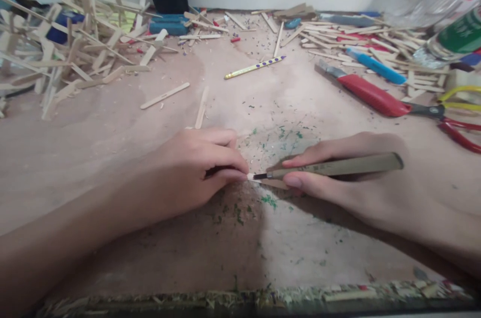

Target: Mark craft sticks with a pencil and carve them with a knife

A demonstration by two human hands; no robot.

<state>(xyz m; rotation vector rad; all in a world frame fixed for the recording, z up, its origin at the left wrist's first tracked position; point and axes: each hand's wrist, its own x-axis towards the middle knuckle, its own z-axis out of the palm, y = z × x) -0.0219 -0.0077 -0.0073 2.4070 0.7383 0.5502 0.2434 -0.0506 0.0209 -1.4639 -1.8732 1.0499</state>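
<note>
My left hand [214, 165] pinches the left end of a small pale wooden stick [272, 183] low over the table. In my right hand [338, 173] is a carving tool [334, 166] with a flat olive handle, held between thumb and fingers. Its dark tip points left and meets the stick close to my left fingertips. Part of the stick is hidden by the fingers of both hands. Green shavings [269, 201] lie around and below the hands on the wooden table [158, 258].
Stick pieces [101, 47] are heaped at the back left, more sticks [323, 37] at the back right. A patterned pencil [255, 67] lies mid-table. Red-sheathed scissors [376, 95], a blue marker [378, 66] and a plastic bottle [456, 35] are on the right. Debris lines the front edge [263, 299].
</note>
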